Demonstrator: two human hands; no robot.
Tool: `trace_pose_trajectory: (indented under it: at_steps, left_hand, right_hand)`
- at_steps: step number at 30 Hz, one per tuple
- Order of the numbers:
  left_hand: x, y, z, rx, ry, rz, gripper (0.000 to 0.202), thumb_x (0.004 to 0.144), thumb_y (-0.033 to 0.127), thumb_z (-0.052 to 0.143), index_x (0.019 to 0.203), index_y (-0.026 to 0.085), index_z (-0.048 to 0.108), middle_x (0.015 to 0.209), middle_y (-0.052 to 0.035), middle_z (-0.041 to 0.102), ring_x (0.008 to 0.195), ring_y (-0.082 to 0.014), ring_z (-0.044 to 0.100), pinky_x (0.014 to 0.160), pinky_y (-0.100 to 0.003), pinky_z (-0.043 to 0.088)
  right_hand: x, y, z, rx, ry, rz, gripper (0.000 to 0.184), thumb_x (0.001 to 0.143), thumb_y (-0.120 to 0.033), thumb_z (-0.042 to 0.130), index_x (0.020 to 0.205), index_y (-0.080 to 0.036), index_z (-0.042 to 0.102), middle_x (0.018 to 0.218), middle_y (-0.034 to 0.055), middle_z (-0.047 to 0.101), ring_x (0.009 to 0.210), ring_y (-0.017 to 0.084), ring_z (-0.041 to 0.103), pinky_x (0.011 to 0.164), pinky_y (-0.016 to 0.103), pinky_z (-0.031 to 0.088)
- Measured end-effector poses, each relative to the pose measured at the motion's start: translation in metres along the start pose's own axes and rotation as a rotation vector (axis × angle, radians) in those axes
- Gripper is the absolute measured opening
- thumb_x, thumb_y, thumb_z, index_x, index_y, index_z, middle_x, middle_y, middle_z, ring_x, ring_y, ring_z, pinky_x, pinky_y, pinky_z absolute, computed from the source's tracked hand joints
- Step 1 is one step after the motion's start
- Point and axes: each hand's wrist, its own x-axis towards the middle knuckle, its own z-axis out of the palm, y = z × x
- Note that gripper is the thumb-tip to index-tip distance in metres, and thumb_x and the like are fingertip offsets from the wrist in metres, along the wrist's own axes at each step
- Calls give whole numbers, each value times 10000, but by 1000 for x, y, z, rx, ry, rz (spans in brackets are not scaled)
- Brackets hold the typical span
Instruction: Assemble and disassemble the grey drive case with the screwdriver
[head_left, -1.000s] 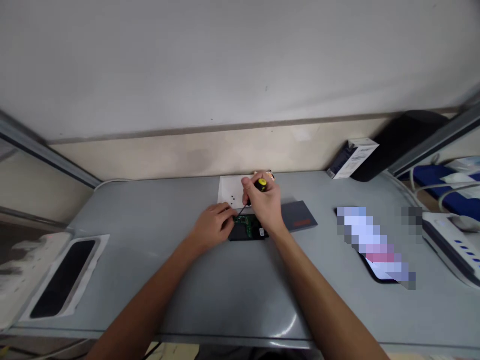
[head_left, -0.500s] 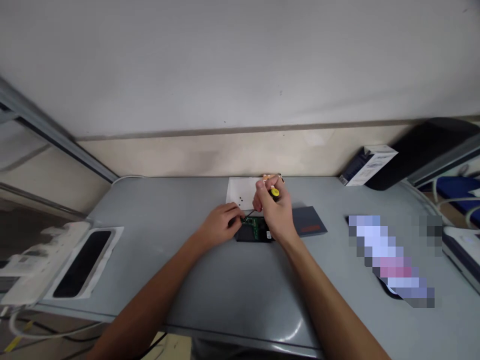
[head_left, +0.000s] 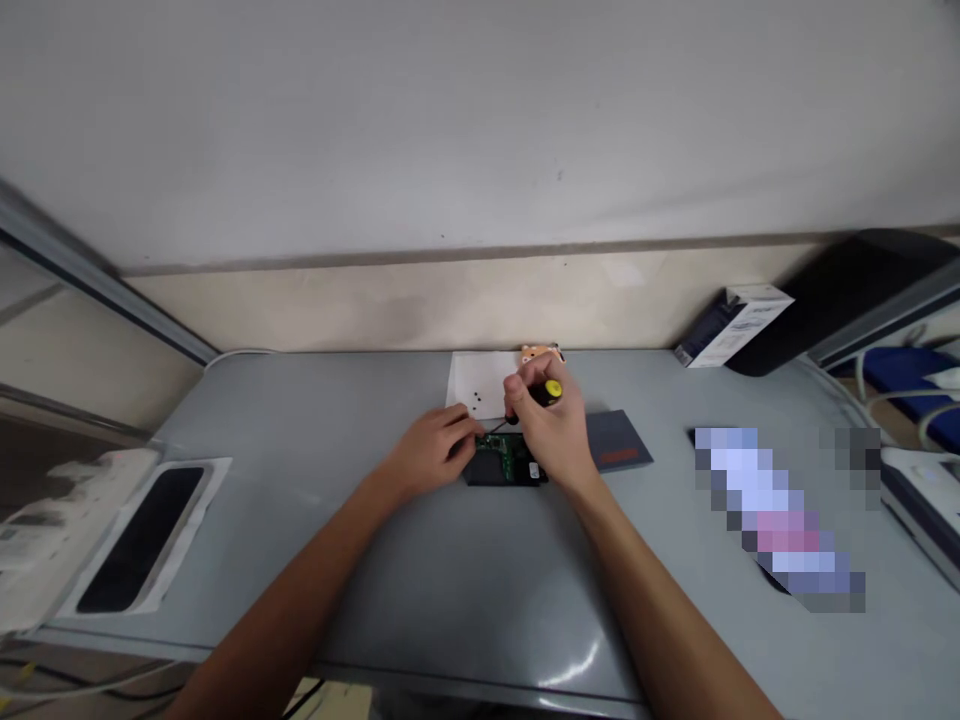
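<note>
**One screwdriver (head_left: 553, 391) angled onto a green circuit board (head_left: 508, 463)**

Right hand (head_left: 555, 425): grip closed around the black-and-yellow handle, shaft pointing down-left to the board's top edge. Left hand (head_left: 433, 452): fingertips bunched at the upper-left corner of the black case (head_left: 489, 472); can't tell if they pinch anything. Case with board lies mid-tabletop (head_left: 337, 590), just in front of white paper (head_left: 487, 380) with small dark bits (head_left: 477, 399) on it. Gray box (head_left: 619, 440) beside the right hand.

Doing it well, my read: the shaft leans a lot, so a steeper angle should seat the tip better. Left fingers should brace the case, clear of the tip. Light pressure, slow turns; a slip could scratch the board. Avoid nudging the paper. Tip contact too small to confirm.
</note>
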Motion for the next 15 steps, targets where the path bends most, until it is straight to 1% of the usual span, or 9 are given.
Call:
trace_pose_trajectory:
  at_steps: [2,4,5,6,8,10,12,14,15]
  left_hand:
    - [-1,0,1,20,-14,-11,239,976,106,512,1031,218,715,928,-40,727,842,-193,701,807,-321,557]
    - [-1,-1,3,21,-24,-14,232,971,109,516,1031,218,713,916,-35,735,840,-198,706,801,-320,554]
    - [-1,-1,4,21,-29,-15,227,971,112,519,1030,218,711,912,-34,738,841,-200,707,798,-319,552]
    - [-1,-1,4,22,-34,-18,223,971,116,521,1030,219,709,909,-33,740,841,-200,708,795,-318,550]
    - [0,-1,3,22,-49,-28,221,975,119,520,1030,222,708,914,-32,742,846,-198,709,800,-316,548]
    - [0,1,1,13,-69,-39,225,986,125,508,1030,222,707,927,-36,743,849,-200,709,808,-323,549]
    - [0,3,-6,-17,-103,-52,234,1015,153,485,1030,218,709,952,-45,746,878,-211,714,831,-341,554]
    - [0,6,-15,-81,-145,-94,214,1044,233,507,1100,221,713,1023,-56,751,924,-224,719,861,-360,562]
    - [0,7,-20,-122,-170,-130,214,1041,294,557,1179,228,706,1088,-62,750,953,-231,720,873,-366,566]
  right_hand:
    - [0,1,-1,-14,-23,-14,440,939,-692,623,949,-252,623,746,-35,566,657,128,536,650,297,471]
    - [1,4,-2,37,-91,40,477,979,-701,545,1038,-248,684,818,-2,626,760,149,601,716,311,501]
    - [2,6,-2,55,-115,71,477,977,-697,553,1005,-242,694,824,7,644,784,157,626,733,318,513]
    - [2,7,-2,57,-118,88,465,961,-690,593,932,-235,684,806,8,650,779,161,644,734,323,520]
    - [2,5,-1,43,-67,65,457,923,-676,667,815,-234,621,721,-16,610,686,155,643,686,324,520]
    - [1,-6,-4,52,8,-25,427,942,-664,651,840,-252,606,654,-49,529,591,141,601,630,321,508]
    - [-2,-28,-12,59,19,-154,355,1009,-632,562,1004,-291,659,665,-48,517,593,149,590,628,329,516]
    - [-6,-54,-28,-83,-14,-337,277,1026,-556,586,1067,-307,700,698,-26,574,601,158,587,615,332,513]
    - [-8,-66,-39,-216,-39,-410,239,1022,-508,618,1078,-303,727,737,-6,618,628,164,608,627,335,519]
